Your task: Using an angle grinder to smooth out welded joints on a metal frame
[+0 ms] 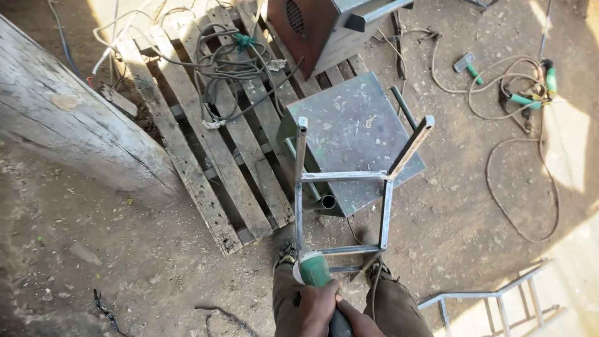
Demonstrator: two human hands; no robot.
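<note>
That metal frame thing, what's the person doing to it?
A person stands over a welded metal frame that leans on a green metal table. Both hands grip a green power tool, likely an angle grinder: the left hand nearer the head, the right hand farther back. The tool's head sits at the frame's lower corner. A wooden pallet with coiled cables lies beside them.

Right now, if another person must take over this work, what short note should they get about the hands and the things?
Left hand: gripping the green angle grinder near its head.
Right hand: on the grinder's rear body, mostly at the picture's bottom edge.
Grinder head sits against the lower corner of the steel frame, which stands on the dirt between the boots and leans at the green metal table.
Done: frame bars look joined.
Left: cannot tell which joints are ground.
Nearby: wooden pallet, hammer, loose cables.
</note>
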